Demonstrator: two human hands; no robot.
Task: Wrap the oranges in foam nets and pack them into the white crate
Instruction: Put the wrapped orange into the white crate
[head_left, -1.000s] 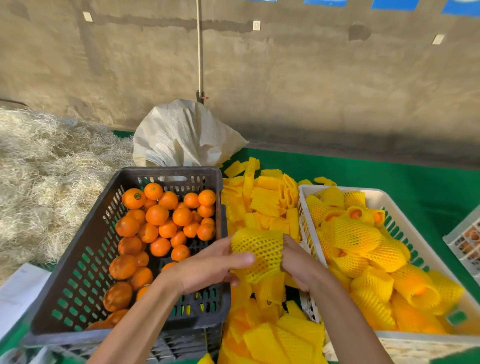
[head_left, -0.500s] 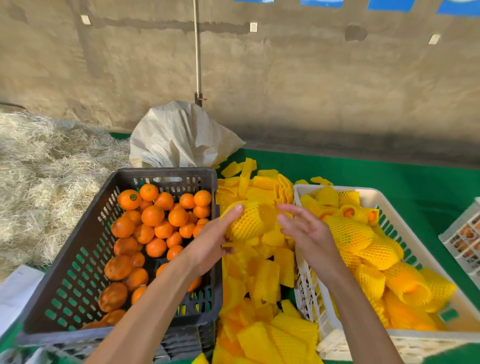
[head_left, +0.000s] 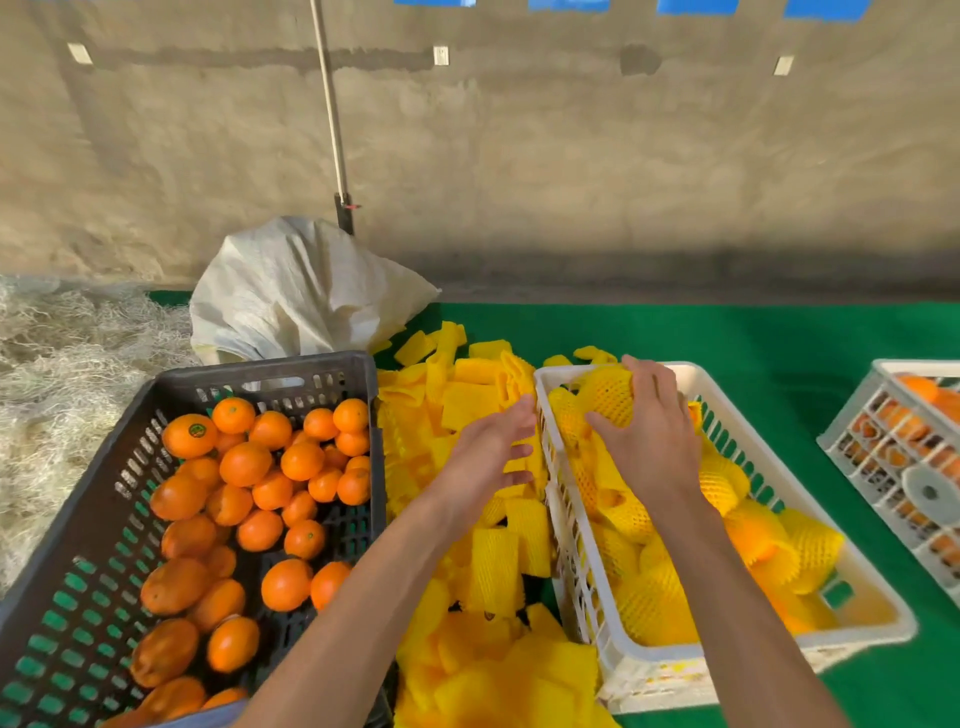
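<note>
Right hand (head_left: 647, 431) grips a netted orange (head_left: 608, 397) at the white crate's (head_left: 727, 400) far end (roughly half full). Left hand (head_left: 488, 452) released, over loose foam nets (head_left: 498, 561). Black crate (head_left: 104, 499) holds many bare oranges (head_left: 244, 462).

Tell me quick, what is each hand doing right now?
Left hand: open, holding nothing, above the loose foam nets.
Right hand: holding a netted orange over the white crate.

Yellow-netted orange (head_left: 608, 397) sits at the white crate's (head_left: 727, 395) far end among wrapped ones.
</note>
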